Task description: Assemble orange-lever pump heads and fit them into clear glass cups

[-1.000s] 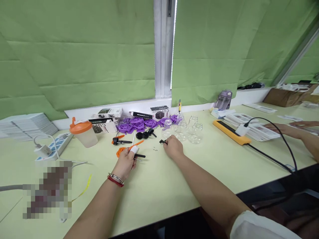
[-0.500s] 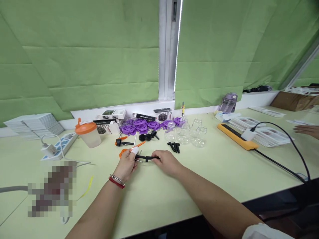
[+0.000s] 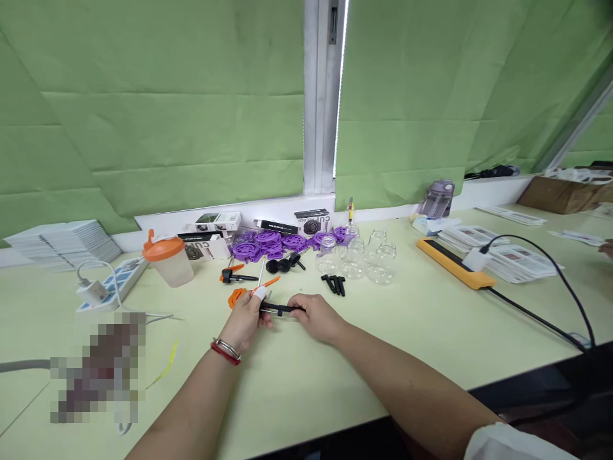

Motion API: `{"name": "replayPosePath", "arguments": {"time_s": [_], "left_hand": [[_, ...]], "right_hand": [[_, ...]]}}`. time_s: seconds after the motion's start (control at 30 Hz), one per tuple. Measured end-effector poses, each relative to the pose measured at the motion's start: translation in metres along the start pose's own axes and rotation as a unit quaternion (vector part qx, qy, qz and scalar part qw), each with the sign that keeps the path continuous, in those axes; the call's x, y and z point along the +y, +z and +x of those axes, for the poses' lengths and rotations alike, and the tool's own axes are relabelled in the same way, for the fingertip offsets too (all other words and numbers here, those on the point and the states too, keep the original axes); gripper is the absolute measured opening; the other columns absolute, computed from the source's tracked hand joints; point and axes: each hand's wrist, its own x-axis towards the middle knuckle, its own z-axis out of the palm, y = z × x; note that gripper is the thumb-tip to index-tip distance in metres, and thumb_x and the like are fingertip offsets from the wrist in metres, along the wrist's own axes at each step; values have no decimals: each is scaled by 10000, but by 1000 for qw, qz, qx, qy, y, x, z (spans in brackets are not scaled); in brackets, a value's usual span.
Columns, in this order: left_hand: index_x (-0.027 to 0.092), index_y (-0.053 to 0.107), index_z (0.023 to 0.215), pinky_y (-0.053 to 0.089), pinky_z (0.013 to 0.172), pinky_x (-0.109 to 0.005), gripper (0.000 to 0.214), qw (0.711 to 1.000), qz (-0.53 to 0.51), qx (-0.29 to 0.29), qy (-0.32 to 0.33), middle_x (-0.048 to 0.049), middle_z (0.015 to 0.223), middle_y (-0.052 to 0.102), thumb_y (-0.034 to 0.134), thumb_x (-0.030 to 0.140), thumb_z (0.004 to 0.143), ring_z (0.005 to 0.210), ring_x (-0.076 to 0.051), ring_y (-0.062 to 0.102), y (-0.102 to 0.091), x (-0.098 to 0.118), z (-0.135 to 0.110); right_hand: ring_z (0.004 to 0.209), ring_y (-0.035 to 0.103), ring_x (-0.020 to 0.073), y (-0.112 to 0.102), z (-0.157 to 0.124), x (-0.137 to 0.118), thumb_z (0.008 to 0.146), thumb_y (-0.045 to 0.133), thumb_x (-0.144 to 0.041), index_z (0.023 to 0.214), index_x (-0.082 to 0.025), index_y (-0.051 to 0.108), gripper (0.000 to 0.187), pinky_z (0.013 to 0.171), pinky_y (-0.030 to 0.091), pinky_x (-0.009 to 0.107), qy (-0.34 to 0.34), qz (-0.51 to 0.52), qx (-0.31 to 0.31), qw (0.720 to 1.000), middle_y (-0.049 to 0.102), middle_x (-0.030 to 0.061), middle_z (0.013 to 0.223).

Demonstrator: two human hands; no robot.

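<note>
Between my hands a slim black rod-like part (image 3: 278, 309) lies almost level above the table. My left hand (image 3: 248, 317) is closed around its left end, and my right hand (image 3: 316, 315) pinches its right end. A thin metal rod shows beside the black part, partly hidden by my left fingers. Just beyond my left hand rests an orange piece (image 3: 236, 297). Farther back lie a black stemmed part (image 3: 234, 276), several round black pieces (image 3: 283, 264) and several short black tubes (image 3: 334, 284).
Purple wheel-shaped parts (image 3: 268, 244), clear glass jars (image 3: 382, 265) and cup-holder boxes (image 3: 312, 222) line the back. An orange-lidded cup (image 3: 168, 259) and white power strip (image 3: 122, 284) stand left. At right are a yellow power strip (image 3: 454, 265), stacked cards (image 3: 522, 260) and another person's hand (image 3: 607, 248).
My hands have shifted only slightly, both still holding the black part, which now lies a little lower. The other person's hand at the far right has drawn mostly out of view.
</note>
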Motion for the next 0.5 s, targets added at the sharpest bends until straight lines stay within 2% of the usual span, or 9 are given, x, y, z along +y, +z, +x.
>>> {"name": "replayPosePath", "arguments": {"time_s": [0.5], "left_hand": [[203, 464, 783, 467, 453, -248, 294, 1000, -16, -7, 2, 67, 620, 450, 583, 472, 777, 462, -85, 469, 8, -2, -4]], "right_hand": [[630, 506, 119, 6, 0, 7, 826, 517, -193, 890, -206, 655, 152, 618, 368, 232, 18, 25, 19, 999, 623, -10, 723]]}}
